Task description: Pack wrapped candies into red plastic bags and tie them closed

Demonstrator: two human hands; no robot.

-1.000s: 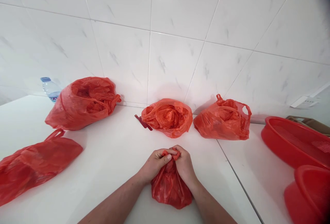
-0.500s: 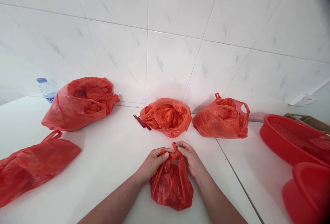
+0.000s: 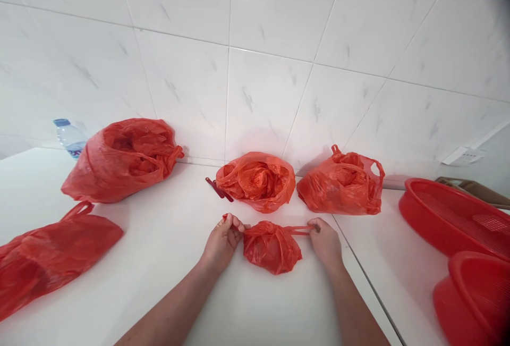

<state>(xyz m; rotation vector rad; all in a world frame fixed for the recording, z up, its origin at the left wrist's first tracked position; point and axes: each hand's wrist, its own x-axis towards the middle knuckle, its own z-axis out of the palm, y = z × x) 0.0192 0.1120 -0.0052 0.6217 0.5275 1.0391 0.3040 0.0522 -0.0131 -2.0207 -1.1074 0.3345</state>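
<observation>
**Spotter:** What did each hand have?

**Operator:** From my remote seat: left hand (image 3: 225, 237) mostly closed, fingers curled, a handle end of the small red bag (image 3: 272, 250) pinched at the fingertips. Right hand (image 3: 326, 242) nearly closed too, thumb and fingers nipping the other handle, which ran out straight in two thin strands. The bag sat between them on the white table (image 3: 263, 309), its top bunched, just near of the middle bag (image 3: 258, 181).

**Spotter:** Risks, as you judged them?

**Operator:** Thin plastic first: a hard sideways pull could have torn the right handle or stretched it until it split. Grip second: only fingertips had the ends, so a slip might have let the gathered top loosen. An uneven pull could have dragged the bag off to one side. I couldn't see its contents or tell whether the knot was tight.

**Spotter:** Counts?

**Operator:** Red bags, five: the small one, the middle one, one at far left (image 3: 119, 168), one at near left (image 3: 59, 253), one right of the middle (image 3: 338, 189). Red baskets, two, at the right: one farther (image 3: 434, 218), one nearer (image 3: 462, 303). Bottle (image 3: 69, 136), one, behind the far-left bag. Dark red strips (image 3: 215, 187), at least two, beside the middle bag; they overlapped, so I couldn't settle the number.
</observation>
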